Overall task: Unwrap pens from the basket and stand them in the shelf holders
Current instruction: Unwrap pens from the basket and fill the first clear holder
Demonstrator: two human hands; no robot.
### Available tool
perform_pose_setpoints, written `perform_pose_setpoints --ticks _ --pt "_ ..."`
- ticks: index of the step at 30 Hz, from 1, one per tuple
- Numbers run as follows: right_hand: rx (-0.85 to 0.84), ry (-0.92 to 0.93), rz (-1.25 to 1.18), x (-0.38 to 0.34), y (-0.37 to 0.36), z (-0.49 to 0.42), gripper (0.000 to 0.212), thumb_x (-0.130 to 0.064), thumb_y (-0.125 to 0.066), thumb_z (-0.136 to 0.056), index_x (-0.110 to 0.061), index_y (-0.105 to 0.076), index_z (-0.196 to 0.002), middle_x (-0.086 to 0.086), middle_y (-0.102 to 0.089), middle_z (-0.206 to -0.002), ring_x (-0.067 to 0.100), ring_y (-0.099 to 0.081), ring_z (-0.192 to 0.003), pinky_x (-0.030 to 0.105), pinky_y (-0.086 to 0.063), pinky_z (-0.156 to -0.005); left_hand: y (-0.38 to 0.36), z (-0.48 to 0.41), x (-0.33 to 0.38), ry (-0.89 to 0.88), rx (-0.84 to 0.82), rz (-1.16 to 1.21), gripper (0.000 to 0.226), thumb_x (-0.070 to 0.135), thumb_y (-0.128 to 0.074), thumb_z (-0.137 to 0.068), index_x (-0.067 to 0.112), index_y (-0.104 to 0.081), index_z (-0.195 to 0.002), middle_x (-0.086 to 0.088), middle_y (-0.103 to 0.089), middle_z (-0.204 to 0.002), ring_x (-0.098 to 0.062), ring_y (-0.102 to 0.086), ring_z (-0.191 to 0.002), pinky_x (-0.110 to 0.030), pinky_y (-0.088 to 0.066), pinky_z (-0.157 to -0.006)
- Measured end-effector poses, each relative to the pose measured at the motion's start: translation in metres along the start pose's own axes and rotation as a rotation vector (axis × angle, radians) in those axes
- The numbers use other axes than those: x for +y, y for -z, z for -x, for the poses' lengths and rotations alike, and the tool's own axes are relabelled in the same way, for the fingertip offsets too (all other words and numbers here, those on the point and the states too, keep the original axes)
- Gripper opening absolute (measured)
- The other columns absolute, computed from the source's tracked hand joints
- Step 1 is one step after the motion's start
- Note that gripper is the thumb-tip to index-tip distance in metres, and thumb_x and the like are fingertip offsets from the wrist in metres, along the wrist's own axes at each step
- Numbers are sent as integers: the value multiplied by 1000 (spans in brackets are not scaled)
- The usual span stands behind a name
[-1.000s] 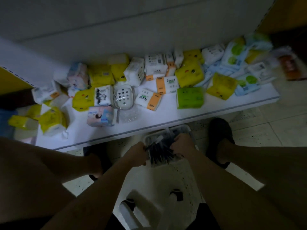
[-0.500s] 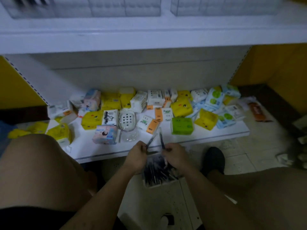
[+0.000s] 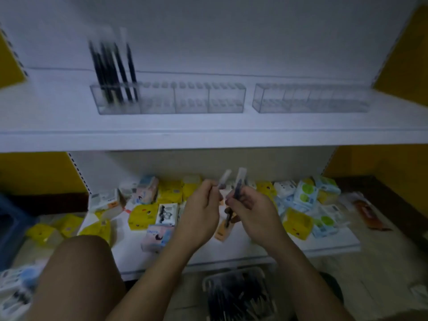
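Observation:
My left hand (image 3: 201, 208) pinches a wrapped pen (image 3: 224, 179) whose clear wrapper end sticks up. My right hand (image 3: 251, 208) grips another dark pen (image 3: 239, 185) in a clear wrapper, close beside the first. Both hands are raised in front of the lower shelf. The white basket (image 3: 238, 295) full of dark wrapped pens sits on the floor below my arms. On the upper shelf stand two clear holders (image 3: 192, 100) (image 3: 310, 100); the left end of the first holds several dark pens (image 3: 113, 70) upright.
The lower shelf (image 3: 324, 245) carries several tissue packs, yellow, white, blue and green. My bare knee (image 3: 81, 274) is at lower left. A blue bin (image 3: 9, 225) stands far left. An orange packet (image 3: 368, 214) lies far right. Yellow side panels flank the shelving.
My hands rose from the basket, each with a wrapped pen, up to the lower shelf's height. The view tilted up, so the upper shelf and holders came into sight.

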State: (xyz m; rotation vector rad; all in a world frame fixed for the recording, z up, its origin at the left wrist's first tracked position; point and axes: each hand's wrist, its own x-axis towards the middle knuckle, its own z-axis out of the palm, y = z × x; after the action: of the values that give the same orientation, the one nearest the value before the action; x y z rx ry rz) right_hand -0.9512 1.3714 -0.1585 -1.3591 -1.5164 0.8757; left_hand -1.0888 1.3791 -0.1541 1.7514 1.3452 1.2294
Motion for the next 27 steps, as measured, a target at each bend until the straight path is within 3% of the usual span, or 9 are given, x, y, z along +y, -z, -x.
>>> perform_pose_setpoints --ticks 2,5,9,11,15,18,21,24,27 --pt "0 66 -9 -26 4 -5 17 -18 -62 -91 -32 -66 -82 -2 -70 -77 15 -68 -76 47 -57 -73 17 -3 24 -88 14 51 26 15 -38 -101 22 -52 -81 9 -50 -65 -3 -45 -58 -17 -34 -54" --pt "-40 104 -19 -62 5 -16 19 -15 -65 -87 -34 -69 -84 -4 -72 -81 17 -69 -78 48 -57 -78 41 -10 50 -98 10 240 26 9 -38 -99 23 -59 -93 18 -54 -61 2 -45 -55 -14 -36 -53" --pt "-64 226 -45 -108 0 -30 32 -1 -64 -80 -30 -61 -93 4 -68 -84 35 -62 -74 55 -54 -70 72 -22 71 -204 64 224 29 41 -35 -98 30 -61 -98 11 -50 -64 -6 -44 -55 -22 -37 -52" --pt "-63 295 -21 -128 -3 -37 29 -2 -64 -81 -28 -59 -92 1 -68 -82 29 -63 -70 53 -55 -68 88 -31 77 -244 83 179 30 46 -38 -97 30 -63 -92 9 -57 -68 -11 -53 -61 -33 -47 -59" --pt "-44 380 7 -160 -7 -56 5 -16 -65 -89 -19 -65 -93 -2 -70 -83 15 -70 -76 48 -58 -74 122 -48 89 -251 115 248 19 36 -56 -92 23 -70 -90 3 -70 -82 -16 -66 -80 -37 -56 -77" --pt "-26 436 -23 -182 -10 -68 9 -17 -65 -90 -23 -69 -96 -5 -72 -86 13 -70 -79 40 -60 -73 146 -58 102 -240 81 370 20 19 -52 -94 12 -70 -101 2 -68 -75 -12 -66 -75 -23 -55 -74" --pt "0 450 -32 -198 -19 -79 12 -15 -67 -89 -24 -69 -97 -8 -70 -87 11 -69 -76 36 -60 -72 168 -73 110 -278 107 308 21 17 -51 -96 18 -66 -110 0 -68 -81 -15 -69 -80 -27 -57 -75" --pt "29 455 -57 -208 -33 -89 33 -13 -69 -87 -28 -59 -115 -8 -66 -92 13 -70 -74 37 -61 -70 187 -88 115 -280 153 314 23 15 -55 -93 21 -63 -113 -3 -68 -87 -19 -70 -84 -34 -59 -74" --pt "104 530 -37 -217 -44 -101 70 -8 -69 -86 -43 -37 -137 -11 -60 -97 9 -70 -71 25 -60 -68 201 -100 121 -322 212 278 29 13 -56 -93 26 -59 -119 -5 -66 -89 -17 -70 -81 -26 -58 -67"
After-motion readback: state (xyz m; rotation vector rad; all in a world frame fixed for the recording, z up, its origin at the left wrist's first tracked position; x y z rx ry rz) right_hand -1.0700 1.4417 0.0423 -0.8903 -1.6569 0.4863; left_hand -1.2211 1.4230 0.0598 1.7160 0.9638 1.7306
